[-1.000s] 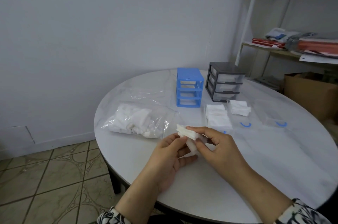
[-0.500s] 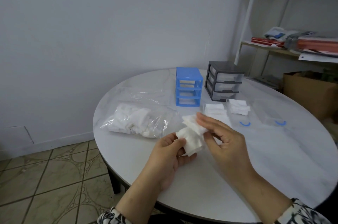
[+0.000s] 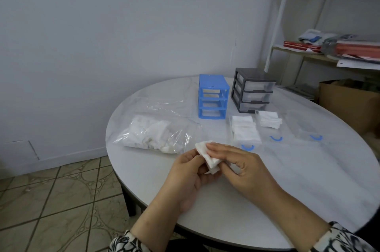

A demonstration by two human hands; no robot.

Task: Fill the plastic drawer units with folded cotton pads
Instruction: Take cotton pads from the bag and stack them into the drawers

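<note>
cotton pad (image 3: 207, 156) held above near edge of table (image 3: 308, 179), pinched between both hands. left hand (image 3: 189, 171) grips lower edge from below, thumb on top; right hand (image 3: 242, 164) lays fingers across upper face, thumb apparently curled under, though partly hidden. fold half formed, one corner standing free toward bag of loose pads (image 3: 156, 135).

risks from this grip:
- fold springs open if either pinch loosens; soft fibre keeps no crease without pressing.
- layers slide out of line under uneven finger pressure; skewed pad likely to catch on drawer walls.
- pad drops to floor if released here, given position near table rim.

appearance: white, thin, fibrous, limp, roughly square, doubled over.

farther out: flat folded stack (image 3: 244, 130) and smaller stack (image 3: 268, 119) lying in clear removed drawers just in front of units. blue drawer unit (image 3: 212, 97) standing with slots empty; grey drawer unit (image 3: 251, 89) beside it, drawers in place.
</note>
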